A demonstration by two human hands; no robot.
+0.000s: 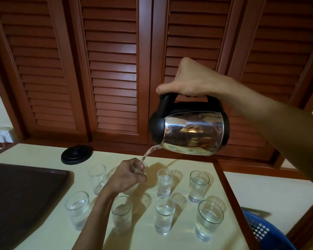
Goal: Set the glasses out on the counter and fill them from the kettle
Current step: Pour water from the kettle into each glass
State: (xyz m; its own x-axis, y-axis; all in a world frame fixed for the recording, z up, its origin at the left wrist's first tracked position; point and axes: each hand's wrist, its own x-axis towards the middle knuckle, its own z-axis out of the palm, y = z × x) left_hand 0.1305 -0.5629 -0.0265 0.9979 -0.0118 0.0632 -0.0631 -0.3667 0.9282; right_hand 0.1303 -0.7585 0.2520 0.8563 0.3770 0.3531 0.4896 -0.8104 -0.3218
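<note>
my right hand (186, 82) is wrapped round the black handle of the kettle (190, 132), holding it high at about 1 o'clock and tipped spout-down so a thin stream (148, 156) falls to the left and lands in the glass (140, 168) below. i keep it high so the steel body stays off the rims and i can see where the water lands.

my left hand (126, 177) curls round that glass near the middle of the bench (179, 237), steadying it under the stream so it doesn't slide or tip; whether it is lifted or resting on the bench i cannot tell, as my fingers hide its base.

the other glasses stand in two loose rows, apart from each other so the spout can reach each one. the four at 3 to 5 o'clock hold water, and so do the two front ones at 6 and 7 o'clock. the back glass (97, 177) at 10 o'clock looks empty, so i judge it comes next.

the kettle base (76, 153) sits back at 11 o'clock, out of the way, and the dark tray (22, 195) lies at 9 o'clock.
</note>
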